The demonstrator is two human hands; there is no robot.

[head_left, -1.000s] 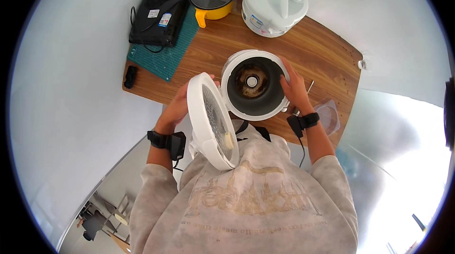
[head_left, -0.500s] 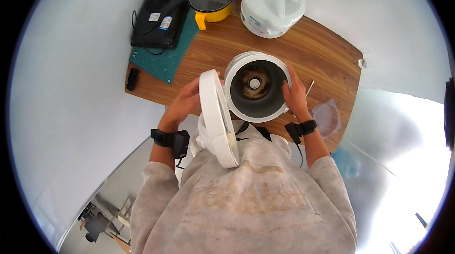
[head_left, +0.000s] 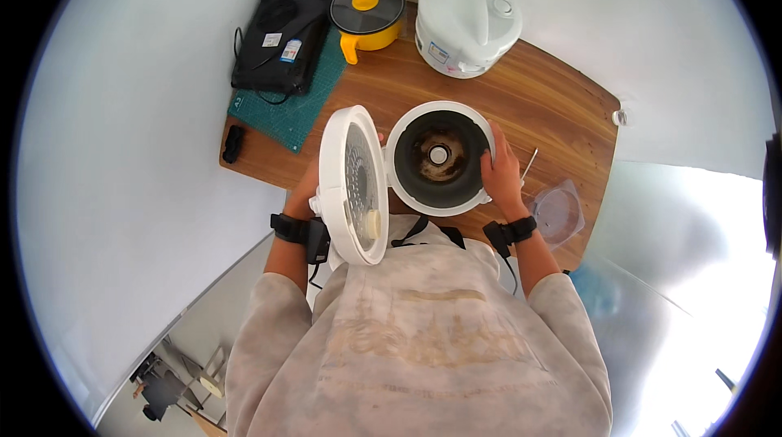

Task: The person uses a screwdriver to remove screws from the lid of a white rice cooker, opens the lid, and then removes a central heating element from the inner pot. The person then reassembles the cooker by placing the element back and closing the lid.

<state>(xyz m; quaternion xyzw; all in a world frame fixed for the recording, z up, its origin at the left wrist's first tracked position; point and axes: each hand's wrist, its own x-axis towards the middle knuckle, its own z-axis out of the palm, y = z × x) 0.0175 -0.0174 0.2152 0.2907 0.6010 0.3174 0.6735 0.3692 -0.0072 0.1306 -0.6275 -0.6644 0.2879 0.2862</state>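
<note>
An open white rice cooker (head_left: 414,111) has a dark grey interior with brown stains and a round silver centre piece (head_left: 438,155); no inner pot sits inside. Its hinged lid (head_left: 332,184) stands raised on the left, perforated underside partly showing. My right hand (head_left: 501,164) grips the cooker's right rim, thumb inside and fingers outside. My left hand (head_left: 305,191) is behind the lid; its fingers are mostly hidden, with only tips showing near the hinge. A thin metal rod (head_left: 529,166) and a clear plastic piece (head_left: 556,213) lie right of the cooker.
At the back of the wooden desk (head_left: 521,87) are a black flat appliance (head_left: 277,62) on a green mat (head_left: 285,123), a yellow pot (head_left: 366,34) and a closed white cooker (head_left: 468,17). A small black object (head_left: 233,144) lies at the left edge. Pale partitions surround the desk.
The lid has moved away from my body and shows its underside again. My left hand has gone further behind it. My right hand still holds the rim. The view has shifted slightly.
</note>
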